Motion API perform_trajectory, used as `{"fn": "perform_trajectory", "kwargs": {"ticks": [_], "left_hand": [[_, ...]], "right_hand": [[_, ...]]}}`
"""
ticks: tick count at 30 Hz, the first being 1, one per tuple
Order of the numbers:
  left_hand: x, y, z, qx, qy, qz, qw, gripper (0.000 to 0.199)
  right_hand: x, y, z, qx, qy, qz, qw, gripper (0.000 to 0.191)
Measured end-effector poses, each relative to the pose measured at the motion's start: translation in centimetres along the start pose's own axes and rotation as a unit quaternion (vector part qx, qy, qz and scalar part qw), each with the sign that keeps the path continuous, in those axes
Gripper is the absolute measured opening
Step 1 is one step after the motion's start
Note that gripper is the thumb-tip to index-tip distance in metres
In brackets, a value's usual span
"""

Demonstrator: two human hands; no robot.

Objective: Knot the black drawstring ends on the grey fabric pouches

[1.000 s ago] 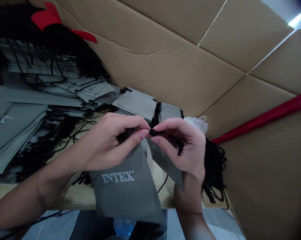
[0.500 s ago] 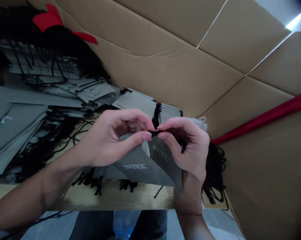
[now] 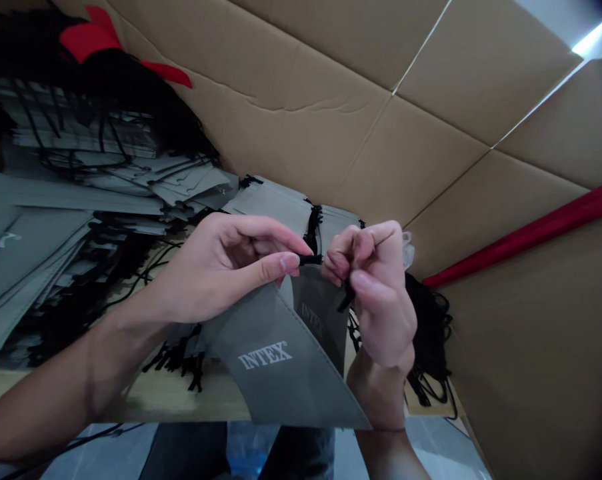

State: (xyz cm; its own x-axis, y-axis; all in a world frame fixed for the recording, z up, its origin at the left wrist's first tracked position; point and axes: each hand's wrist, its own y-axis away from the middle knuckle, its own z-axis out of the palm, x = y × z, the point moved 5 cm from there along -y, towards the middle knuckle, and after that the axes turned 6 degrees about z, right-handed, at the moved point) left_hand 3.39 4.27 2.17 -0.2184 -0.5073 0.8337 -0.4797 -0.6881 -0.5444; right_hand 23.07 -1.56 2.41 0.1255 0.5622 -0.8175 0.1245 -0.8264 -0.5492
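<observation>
A grey pouch (image 3: 285,387) printed with INTEX hangs below my two hands, its top edges spread apart. My left hand (image 3: 231,267) pinches a black cord (image 3: 311,259) at the pouch's upper edge between thumb and forefinger. My right hand (image 3: 378,300) is closed on the same cord, its fingers curled and the thumb slightly blurred. A dark cord end shows below the right fingers. The part of the cord inside the right fist is hidden.
Stacks of grey pouches (image 3: 45,247) with black cord ends fill the left side. Behind lie more pouches (image 3: 271,203). A bundle of black cords (image 3: 428,333) is at the right, a red strip (image 3: 525,233) runs along the cardboard wall (image 3: 301,127), and a wooden table edge (image 3: 181,403) is in front.
My right hand has moved slightly away from the left and curled its fingers around the cord. The pouch has swung lower and turned its printed front more towards me.
</observation>
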Motion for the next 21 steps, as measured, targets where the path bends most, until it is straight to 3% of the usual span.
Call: {"fn": "perform_trajectory", "kwargs": {"ticks": [6,11,16,18,21], "left_hand": [[0.0,-0.1,0.1,-0.006,0.024,0.005,1.0,0.008],[-0.3,0.0,0.6,-0.008,0.038,-0.009,0.999,0.007],[-0.4,-0.1,1.5,0.001,0.068,-0.002,0.998,0.012],[-0.5,-0.2,1.8,-0.009,0.085,0.0,0.996,0.015],[-0.9,-0.2,2.2,-0.024,0.095,-0.001,0.995,0.017]], "right_hand": [[-0.3,0.2,0.6,0.041,0.039,0.016,0.998,0.02],[-1.0,-0.6,1.2,0.181,0.036,-0.072,0.98,0.025],[-0.9,-0.7,1.6,0.28,0.046,-0.089,0.955,0.026],[-0.7,-0.6,1.4,0.294,0.037,-0.082,0.952,0.024],[-0.3,-0.8,1.1,0.256,0.008,-0.057,0.965,0.02]]}}
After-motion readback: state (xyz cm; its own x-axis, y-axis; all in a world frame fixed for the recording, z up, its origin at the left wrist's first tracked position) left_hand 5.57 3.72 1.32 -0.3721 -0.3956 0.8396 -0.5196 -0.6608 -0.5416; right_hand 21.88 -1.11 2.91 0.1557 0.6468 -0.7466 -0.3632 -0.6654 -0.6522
